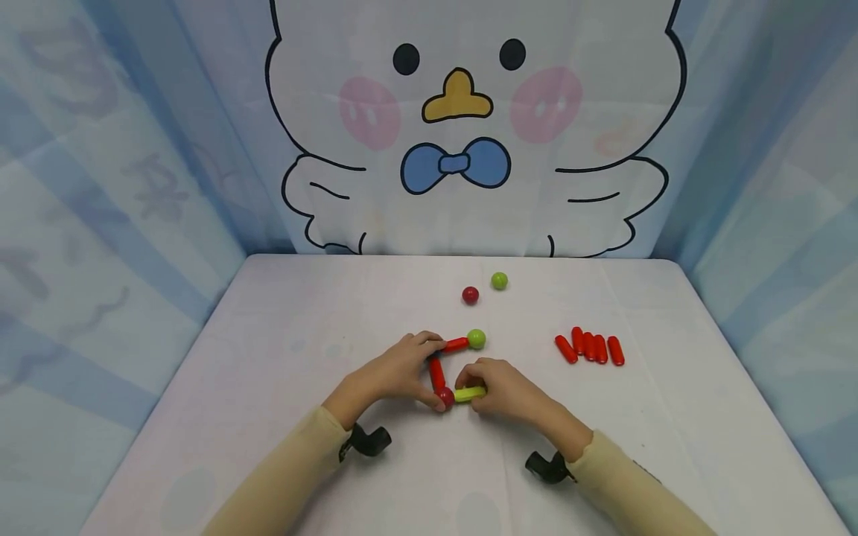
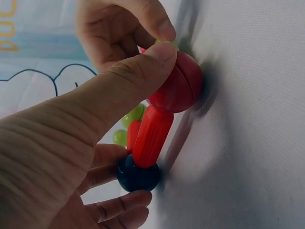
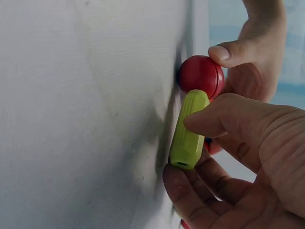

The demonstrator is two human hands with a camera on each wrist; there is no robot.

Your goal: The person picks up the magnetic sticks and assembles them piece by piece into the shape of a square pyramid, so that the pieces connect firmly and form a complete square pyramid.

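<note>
My left hand (image 1: 402,370) holds a joined piece of toy rods and balls on the white table. Its thumb presses the red ball (image 2: 183,86), and its other fingers lie around a dark blue ball (image 2: 138,174), which the head view hides. A red rod (image 1: 436,374) links these two balls. Another red rod (image 1: 457,344) runs from beside the left fingertips to a green ball (image 1: 477,339). With thumb and fingers, my right hand (image 1: 506,391) pinches a yellow-green rod (image 3: 188,131). One end of this rod touches the red ball.
Several loose red rods (image 1: 590,347) lie to the right on the table (image 1: 302,313). Farther back are a loose red ball (image 1: 471,295) and a loose green ball (image 1: 499,281). A printed curtain (image 1: 462,216) hangs behind the table's far edge.
</note>
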